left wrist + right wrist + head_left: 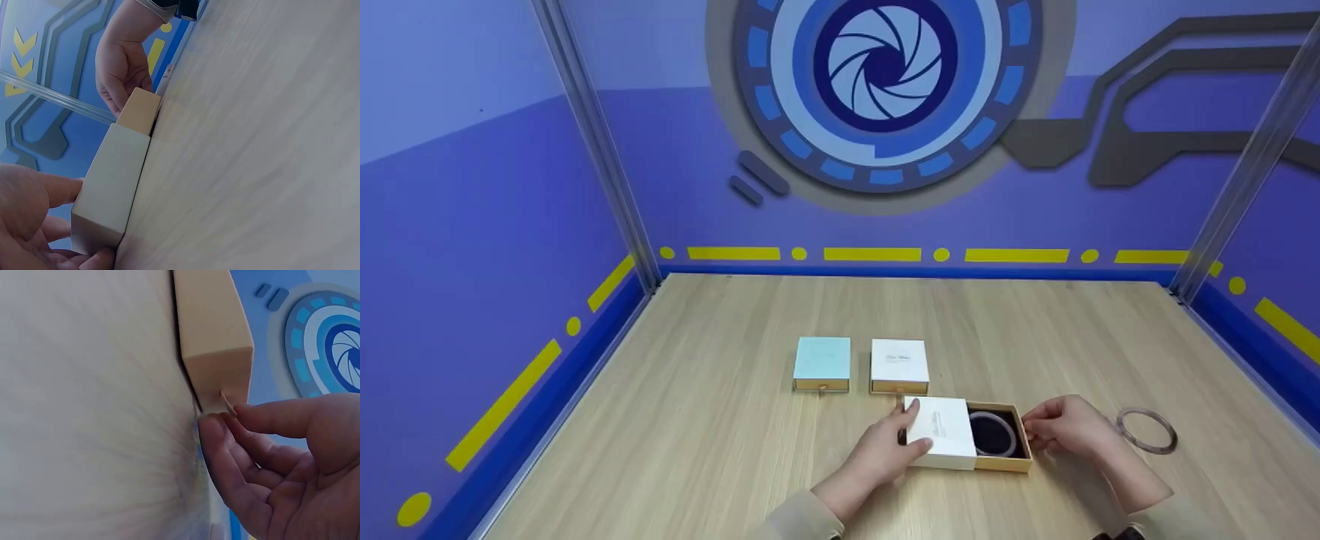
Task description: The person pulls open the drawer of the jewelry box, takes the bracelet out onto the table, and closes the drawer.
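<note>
In the head view my left hand grips the white outer sleeve of a sliding gift box, fingers and thumb on opposite sides. The sleeve's side also shows in the left wrist view. A tan drawer is pulled partway out to the right, and a pale round bangle lies on its dark lining, partly under the sleeve. My right hand is at the drawer's front end. In the right wrist view its fingertips pinch a small ribbon pull tab on that end.
A second bangle, greyish-brown, lies on the wooden table to the right of my right hand. Behind the opened box stand a closed light-blue box and a closed white box. Blue-purple panels enclose the table's back and sides.
</note>
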`<action>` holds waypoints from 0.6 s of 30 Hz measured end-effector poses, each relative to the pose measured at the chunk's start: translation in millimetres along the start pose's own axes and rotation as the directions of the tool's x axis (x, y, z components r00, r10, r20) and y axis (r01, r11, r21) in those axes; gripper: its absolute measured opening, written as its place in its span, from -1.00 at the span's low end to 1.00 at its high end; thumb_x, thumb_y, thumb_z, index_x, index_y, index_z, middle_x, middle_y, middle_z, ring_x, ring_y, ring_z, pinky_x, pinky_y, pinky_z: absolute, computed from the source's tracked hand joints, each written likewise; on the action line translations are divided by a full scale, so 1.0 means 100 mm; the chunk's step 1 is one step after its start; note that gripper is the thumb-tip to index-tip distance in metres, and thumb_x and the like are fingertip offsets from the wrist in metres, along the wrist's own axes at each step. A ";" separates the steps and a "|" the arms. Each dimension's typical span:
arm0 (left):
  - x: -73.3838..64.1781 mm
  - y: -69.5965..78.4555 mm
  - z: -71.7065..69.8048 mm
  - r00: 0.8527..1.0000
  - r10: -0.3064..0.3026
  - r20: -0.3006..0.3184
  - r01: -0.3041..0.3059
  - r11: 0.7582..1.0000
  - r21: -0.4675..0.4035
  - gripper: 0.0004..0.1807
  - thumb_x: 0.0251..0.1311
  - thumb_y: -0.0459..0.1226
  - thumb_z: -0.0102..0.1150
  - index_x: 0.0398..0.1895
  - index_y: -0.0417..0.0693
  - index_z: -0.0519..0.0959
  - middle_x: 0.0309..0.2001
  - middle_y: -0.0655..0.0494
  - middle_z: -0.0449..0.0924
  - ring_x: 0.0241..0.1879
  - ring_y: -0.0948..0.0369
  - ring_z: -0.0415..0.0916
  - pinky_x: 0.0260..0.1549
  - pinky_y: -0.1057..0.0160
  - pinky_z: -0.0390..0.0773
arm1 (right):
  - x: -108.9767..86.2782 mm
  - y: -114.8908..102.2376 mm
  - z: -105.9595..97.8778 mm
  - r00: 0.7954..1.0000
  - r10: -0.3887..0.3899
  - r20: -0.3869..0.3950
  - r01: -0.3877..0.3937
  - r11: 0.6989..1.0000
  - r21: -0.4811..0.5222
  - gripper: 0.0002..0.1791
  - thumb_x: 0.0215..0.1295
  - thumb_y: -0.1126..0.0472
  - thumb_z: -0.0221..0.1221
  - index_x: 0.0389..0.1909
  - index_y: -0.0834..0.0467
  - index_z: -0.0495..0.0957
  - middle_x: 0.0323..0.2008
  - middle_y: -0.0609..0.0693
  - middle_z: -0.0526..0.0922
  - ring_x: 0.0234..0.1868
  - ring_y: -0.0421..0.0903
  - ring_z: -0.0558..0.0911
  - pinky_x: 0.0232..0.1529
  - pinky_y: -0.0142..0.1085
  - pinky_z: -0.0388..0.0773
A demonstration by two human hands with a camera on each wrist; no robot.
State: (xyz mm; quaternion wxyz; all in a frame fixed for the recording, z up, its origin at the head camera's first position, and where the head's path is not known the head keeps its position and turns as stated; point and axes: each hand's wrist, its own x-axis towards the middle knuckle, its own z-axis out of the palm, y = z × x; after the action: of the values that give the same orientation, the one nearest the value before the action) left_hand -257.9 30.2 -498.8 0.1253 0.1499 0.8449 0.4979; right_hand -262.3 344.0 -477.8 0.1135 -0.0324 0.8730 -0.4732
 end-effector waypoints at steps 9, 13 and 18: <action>0.00 0.00 0.01 1.000 -0.017 -0.008 0.017 1.000 0.008 -0.26 0.39 -0.09 0.28 0.56 -0.07 0.27 0.60 -0.28 0.07 0.58 -0.22 0.09 0.53 -0.18 0.16 | 0.01 -0.28 0.06 0.957 -0.126 -0.262 0.060 0.968 -0.246 -0.83 0.34 0.34 0.27 -0.15 0.35 0.72 -0.29 0.13 0.79 -0.27 -0.15 0.69 -0.33 -0.43 0.57; 0.00 0.00 -0.01 1.000 0.000 -0.009 0.001 1.000 0.015 -0.25 0.38 -0.09 0.29 0.56 -0.09 0.27 0.59 -0.31 0.08 0.57 -0.24 0.10 0.53 -0.19 0.17 | 0.04 -0.40 0.17 0.943 -0.174 -0.284 0.075 0.942 -0.328 -0.88 0.32 0.35 0.29 -0.19 0.28 0.75 -0.25 0.12 0.80 -0.21 -0.04 0.71 -0.25 -0.31 0.61; 0.00 0.01 -0.01 1.000 0.007 0.002 -0.007 1.000 0.021 -0.24 0.39 -0.09 0.28 0.57 -0.08 0.26 0.59 -0.31 0.07 0.57 -0.24 0.09 0.54 -0.20 0.16 | 0.08 -0.50 0.36 0.956 -0.173 -0.236 0.066 0.914 -0.401 -0.89 0.29 0.38 0.31 -0.22 0.25 0.77 -0.25 0.10 0.81 -0.16 0.03 0.74 -0.14 -0.08 0.70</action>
State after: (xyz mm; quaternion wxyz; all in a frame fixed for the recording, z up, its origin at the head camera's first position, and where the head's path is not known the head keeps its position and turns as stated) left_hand -258.4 30.0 -497.7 0.1227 0.1547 0.8495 0.4892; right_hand -264.6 285.7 -456.2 -0.0430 -0.0440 0.9530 -0.2966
